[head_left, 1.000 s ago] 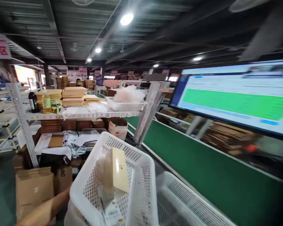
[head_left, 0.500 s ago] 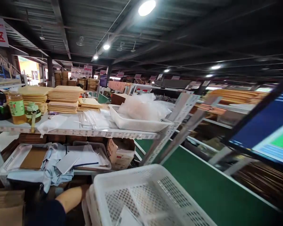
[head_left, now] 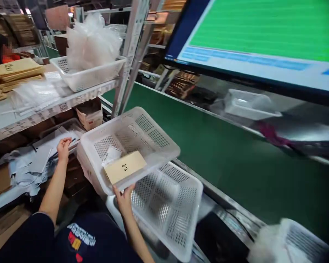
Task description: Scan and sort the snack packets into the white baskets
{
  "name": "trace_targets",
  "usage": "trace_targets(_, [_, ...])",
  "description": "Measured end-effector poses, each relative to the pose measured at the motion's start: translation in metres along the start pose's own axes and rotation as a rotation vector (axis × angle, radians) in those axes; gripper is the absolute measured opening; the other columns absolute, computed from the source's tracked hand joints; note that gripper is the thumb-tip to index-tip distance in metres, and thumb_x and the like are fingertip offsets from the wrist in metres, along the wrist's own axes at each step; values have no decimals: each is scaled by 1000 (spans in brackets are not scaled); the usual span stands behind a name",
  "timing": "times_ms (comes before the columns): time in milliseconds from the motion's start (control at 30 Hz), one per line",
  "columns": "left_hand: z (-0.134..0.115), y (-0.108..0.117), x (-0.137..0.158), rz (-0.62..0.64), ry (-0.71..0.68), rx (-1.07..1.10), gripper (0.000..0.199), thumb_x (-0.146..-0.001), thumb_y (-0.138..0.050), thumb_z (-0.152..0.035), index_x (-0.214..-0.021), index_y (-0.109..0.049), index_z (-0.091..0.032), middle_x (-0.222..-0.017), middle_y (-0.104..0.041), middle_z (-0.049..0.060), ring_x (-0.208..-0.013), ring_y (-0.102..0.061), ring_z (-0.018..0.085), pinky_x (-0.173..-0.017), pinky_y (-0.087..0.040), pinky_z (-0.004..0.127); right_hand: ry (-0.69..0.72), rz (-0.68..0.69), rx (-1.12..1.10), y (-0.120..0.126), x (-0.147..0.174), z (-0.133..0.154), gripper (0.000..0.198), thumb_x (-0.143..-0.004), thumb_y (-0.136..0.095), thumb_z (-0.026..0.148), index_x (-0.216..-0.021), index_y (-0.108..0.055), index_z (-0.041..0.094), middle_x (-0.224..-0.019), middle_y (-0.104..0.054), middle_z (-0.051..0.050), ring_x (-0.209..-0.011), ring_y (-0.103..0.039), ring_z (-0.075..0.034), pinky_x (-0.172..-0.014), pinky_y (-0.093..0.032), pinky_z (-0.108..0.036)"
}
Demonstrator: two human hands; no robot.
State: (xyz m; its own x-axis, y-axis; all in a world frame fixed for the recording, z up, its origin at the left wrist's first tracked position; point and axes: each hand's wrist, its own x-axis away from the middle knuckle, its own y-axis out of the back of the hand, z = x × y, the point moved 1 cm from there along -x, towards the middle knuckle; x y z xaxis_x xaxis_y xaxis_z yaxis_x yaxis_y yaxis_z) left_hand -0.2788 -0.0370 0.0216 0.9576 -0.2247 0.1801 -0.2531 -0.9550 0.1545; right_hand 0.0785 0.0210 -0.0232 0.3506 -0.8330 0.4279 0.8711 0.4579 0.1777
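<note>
A white plastic basket [head_left: 159, 144] sits at the centre, on top of other stacked baskets. Inside it lie a yellow box [head_left: 125, 167] with a black mark and a white paper slip [head_left: 111, 155]. My right hand [head_left: 124, 199] grips the basket's near rim, thumb and fingers around the edge. Left of the basket, my left hand [head_left: 63, 149] is raised with its fingers pinched together. A small dark tip shows at those fingers; whether it is held is unclear. A second white basket [head_left: 190, 212], lower and to the right, holds nothing visible.
A green conveyor belt [head_left: 208, 146] runs along the right under a large monitor [head_left: 252, 44]. The left shelf [head_left: 5, 115] carries yellow padded envelopes [head_left: 19, 69], clear plastic bags [head_left: 37, 95] and a basket of plastic film [head_left: 94, 73]. Another person sits at far left.
The view has swung right and down. Both hands are now visible, the right one on the basket rim. The yellow box now shows inside the basket.
</note>
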Motion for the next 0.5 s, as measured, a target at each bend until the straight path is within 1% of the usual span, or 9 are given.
trace_targets(33, [-8,-6,3,9,-84,-9,18,-94,-70,-36,-94,-66,-19,-95,-74,5,-95,-70,20,-93,-58,33,-6,-7,-47,2,6,-3,137,-76,-81,79,-176,-1,28,-185,-18,-18,-169,-25,-38,-130,-42,-53])
trace_targets(67, [-18,-15,7,69,-192,-38,17,-92,-70,-36,-97,-67,-19,-96,-75,5,-96,-71,20,-93,-58,33,-10,11,-89,6,12,-6,140,-75,-83,75,-177,2,30,-186,-11,-17,-170,-26,-37,-129,-44,-53])
trace_targets(133, [-41,-44,19,351,-430,-196,19,-91,-70,-33,-104,-72,-20,-101,-77,6,-92,-71,21,-89,-59,32,-21,85,-147,21,29,-14,132,-76,-86,71,-177,-9,33,-187,-11,-17,-165,-38,-37,-126,-48,-55])
trace_targets(167, [-52,-64,25,539,-527,-336,20,-92,-69,-31,-108,-74,-19,-105,-78,7,-90,-71,21,-89,-58,33,-35,109,-165,33,39,-19,122,-77,-86,70,-174,-23,32,-185,-20,-18,-159,-48,-38,-124,-50,-55])
trace_targets(233, [-66,-109,37,858,-625,-714,26,-93,-69,-24,-118,-74,-19,-119,-77,9,-98,-72,22,-95,-57,33,-61,84,-179,68,59,-32,98,-77,-86,73,-157,-54,26,-168,-52,-21,-141,-66,-38,-120,-55,-57])
trace_targets(300, [-72,-148,44,1019,-632,-1057,34,-89,-75,-18,-122,-74,-17,-130,-75,12,-108,-70,24,-100,-54,33,-71,-76,-163,113,81,-49,82,-74,-85,76,-134,-71,21,-138,-75,-19,-125,-75,-38,-118,-57,-57])
trace_targets(367, [-71,-174,49,1070,-596,-1241,35,-81,-82,-13,-116,-75,-14,-130,-74,15,-112,-69,26,-99,-53,32,-78,-327,-109,164,103,-71,82,-72,-83,80,-124,-73,18,-122,-80,-18,-120,-76,-38,-116,-58,-59])
trace_targets(433, [-69,-186,52,1076,-565,-1311,27,-78,-84,-10,-103,-75,-13,-117,-77,13,-105,-70,25,-94,-54,33,-110,-576,0,213,125,-96,86,-72,-76,84,-126,-69,17,-128,-77,-21,-124,-74,-42,-117,-56,-63])
trace_targets(500, [-68,-187,55,1056,-540,-1379,13,-85,-81,-13,-94,-73,-14,-102,-77,8,-95,-70,22,-89,-55,33,-186,-737,203,253,144,-123,87,-73,-64,87,-125,-65,17,-138,-71,-30,-134,-67,-50,-119,-52,-67])
